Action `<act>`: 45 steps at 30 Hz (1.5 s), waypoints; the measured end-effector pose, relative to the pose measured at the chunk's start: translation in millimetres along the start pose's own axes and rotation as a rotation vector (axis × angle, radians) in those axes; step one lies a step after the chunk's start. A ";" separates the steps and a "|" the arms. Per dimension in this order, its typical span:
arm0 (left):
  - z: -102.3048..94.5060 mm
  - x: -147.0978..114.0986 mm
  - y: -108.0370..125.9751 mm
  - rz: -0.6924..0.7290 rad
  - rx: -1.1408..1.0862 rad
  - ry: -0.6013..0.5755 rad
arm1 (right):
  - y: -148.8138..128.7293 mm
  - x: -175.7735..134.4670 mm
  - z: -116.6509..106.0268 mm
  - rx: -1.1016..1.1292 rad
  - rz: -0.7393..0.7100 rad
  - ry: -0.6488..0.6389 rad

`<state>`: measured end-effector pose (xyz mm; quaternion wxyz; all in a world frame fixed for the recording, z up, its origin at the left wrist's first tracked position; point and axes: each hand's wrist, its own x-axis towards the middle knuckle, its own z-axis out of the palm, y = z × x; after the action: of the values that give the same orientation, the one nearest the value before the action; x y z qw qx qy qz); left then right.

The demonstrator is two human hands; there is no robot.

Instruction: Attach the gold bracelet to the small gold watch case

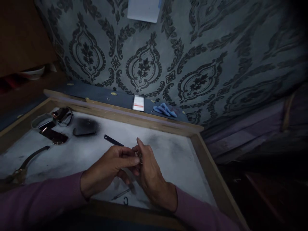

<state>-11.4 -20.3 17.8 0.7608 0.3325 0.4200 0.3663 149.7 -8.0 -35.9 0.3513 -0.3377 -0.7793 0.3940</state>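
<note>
Both hands are shown meeting over the middle of the surface [168, 150]. The left hand [108, 165] is closed in a pinch, thumb and forefinger pressed against a small metal piece [139, 156] that is also gripped by the curled fingers of the right hand [149, 173]; what the piece is cannot be told, since it is small and dim. The step in hand is judged to be fine work on this piece held between the two hands; a steady grip and close fingertip control appear to be called for next.

Just below the hands, near the surface's front edge, a thin pin-like tool [120, 194] and a small ring [125, 201] are seen. A dark flat strip [113, 140] lies just beyond the hands. Toward the far-left corner lie a dark pad [84, 131], shiny metal parts [63, 116] and a watch strap [33, 155]. The white, soot-smudged surface is framed by a wooden rim [209, 173]. Behind it, a blue cloth [165, 110] rests on a ledge below patterned wallpaper [204, 57].
</note>
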 end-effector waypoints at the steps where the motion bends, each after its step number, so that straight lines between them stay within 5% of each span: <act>1: 0.4 0.1 -0.5 0.006 0.009 0.009 | -0.8 0.1 0.2 -0.084 -0.052 0.005; 3: 0.1 0.8 -1.2 0.014 0.024 0.031 | -5.1 0.8 -1.8 -0.210 -0.155 0.002; 6: -3.6 2.5 -1.3 0.026 0.043 0.050 | -15.9 2.6 -9.8 -0.118 -0.176 -0.060; 13: -11.3 8.5 -1.9 0.043 0.063 0.064 | -26.3 4.9 -18.2 0.144 0.099 -0.050; 18: -15.4 11.0 -1.9 0.035 0.048 0.080 | -22.6 6.1 -15.9 0.174 0.158 -0.042; 24: -21.7 13.8 -0.6 0.062 0.055 0.064 | -22.7 14.4 -20.2 0.460 0.320 -0.004; 32: -25.0 12.8 5.4 0.084 0.138 0.022 | -20.6 19.4 -19.5 0.652 0.404 -0.160; 45: -28.9 13.9 11.8 0.005 0.162 -0.018 | -16.9 18.7 -18.2 0.625 0.399 -0.177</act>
<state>-35.0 3.1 9.6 0.7342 0.3975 0.4405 0.3301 150.5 6.1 -8.2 0.2848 -0.3241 -0.5679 0.7010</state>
